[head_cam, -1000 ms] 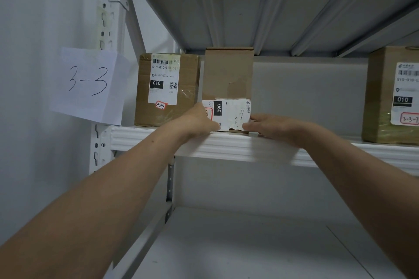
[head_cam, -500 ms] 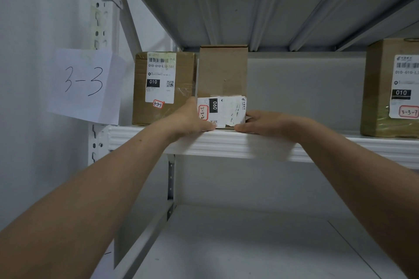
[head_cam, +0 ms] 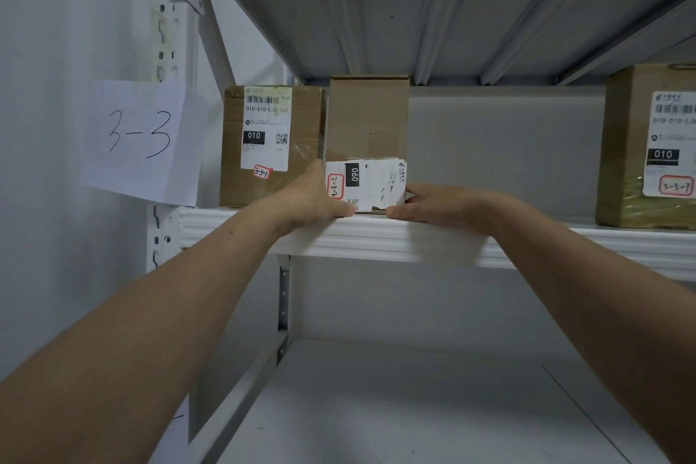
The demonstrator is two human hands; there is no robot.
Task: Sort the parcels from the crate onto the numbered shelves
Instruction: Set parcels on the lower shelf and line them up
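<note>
- The parcel [head_cam: 369,120] is stood upright on the shelf [head_cam: 414,237], toward 12 o'clock from the middle of the view. Its red-edged tag [head_cam: 336,185] appears to read 3-3-2.
- Its lower left corner is gripped by the left hand [head_cam: 309,200], with the thumb laid across the front. The fingers are hidden at its side.
- Its lower right corner is pinched by the right hand [head_cam: 433,201], with the thumb under the front edge.
- Over the last second little has been changed. The parcel has been kept standing in the same spot, and both hands have been kept at its base.
- The box tagged 3-3-1 [head_cam: 229,162] is found just beside it at 9 o'clock, and the box tagged 3-3-7 [head_cam: 625,162] well apart at 3 o'clock.
- The paper sign [head_cam: 141,139] marked 3-3 is hung farther out at 9 o'clock.
- The placing is judged all but done. Only the release seems to be left.
</note>
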